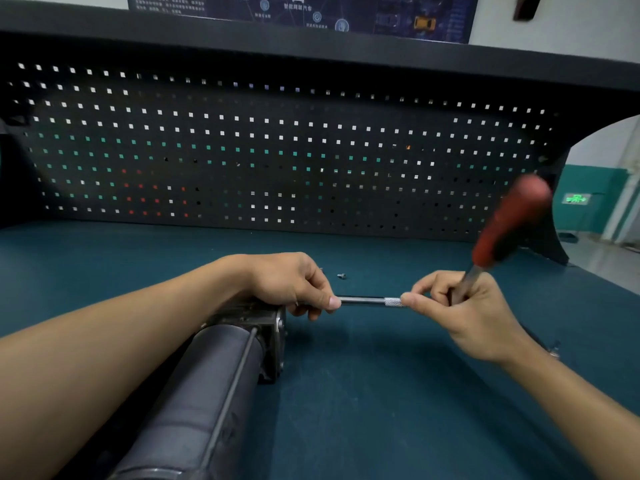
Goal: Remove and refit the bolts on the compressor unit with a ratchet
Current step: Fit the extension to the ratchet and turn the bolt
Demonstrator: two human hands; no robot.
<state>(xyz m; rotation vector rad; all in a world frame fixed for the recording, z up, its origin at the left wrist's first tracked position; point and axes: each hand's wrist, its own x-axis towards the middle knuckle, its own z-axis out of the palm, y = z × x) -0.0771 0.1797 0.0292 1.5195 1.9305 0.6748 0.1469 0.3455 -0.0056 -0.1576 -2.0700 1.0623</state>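
Nearest to the camera, the compressor unit [214, 375] is lying on the green table [381, 393]. Its dark cylinder is running from the lower left edge up toward the middle, where its metal end is facing to the right. The left hand [291, 285] is resting over that end, and its thumb and curled fingers are pinching the left tip of the extension bar [367, 301]. The bar is lying almost level, with its long axis going from left to right, between the compressor's end and the right hand [460, 313]. The right hand is gripping the ratchet [512, 220] by the dark shaft under the red handle, while its thumb and forefinger are pinching the knurled part of the bar. The red handle is pointing up and to the right and is looking blurred, so it is probably swinging. The left fingers are covering the socket and the bolt head, so I cannot tell if the tool is seated. One loose bolt [342, 276] is lying on the table just behind the bar, apart from both hands. I judge that the bolt being worked is sitting on the end face, to the left of the right hand along the bar's axis, with the left hand nearer. The turning should therefore go around this level axis, while the left hand is guiding the tip. Whether this is loosening or tightening, I cannot say.
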